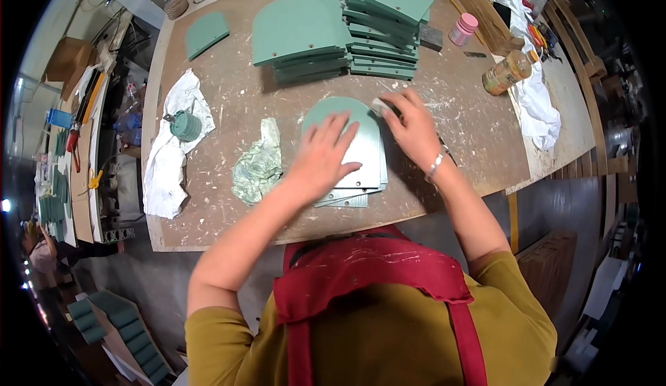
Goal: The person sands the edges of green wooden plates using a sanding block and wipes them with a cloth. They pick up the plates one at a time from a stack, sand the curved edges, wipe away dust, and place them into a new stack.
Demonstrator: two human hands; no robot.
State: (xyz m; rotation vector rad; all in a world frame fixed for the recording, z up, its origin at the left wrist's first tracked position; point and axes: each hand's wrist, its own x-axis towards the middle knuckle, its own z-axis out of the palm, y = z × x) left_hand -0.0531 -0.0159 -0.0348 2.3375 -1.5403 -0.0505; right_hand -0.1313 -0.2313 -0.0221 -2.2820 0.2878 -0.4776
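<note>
Just in front of me lies a small stack of round-topped panels (368, 157). The top one has a green rounded end and a pale, shiny face towards me. My left hand (320, 153) lies over its left side, fingers spread and slightly blurred. At the panel's upper right edge, my right hand (411, 126) pinches a small off-white piece (379, 106), too small to name surely. A crumpled, green-stained cloth (260, 167) rests left of my left hand.
Tall stacks of green panels (298, 29) stand at the table's far side, with a single green panel (207, 33) to their left. A green-smeared pot (184, 126) sits on white cloth at left. A pink jar (463, 29) and an amber bottle (510, 72) are at right.
</note>
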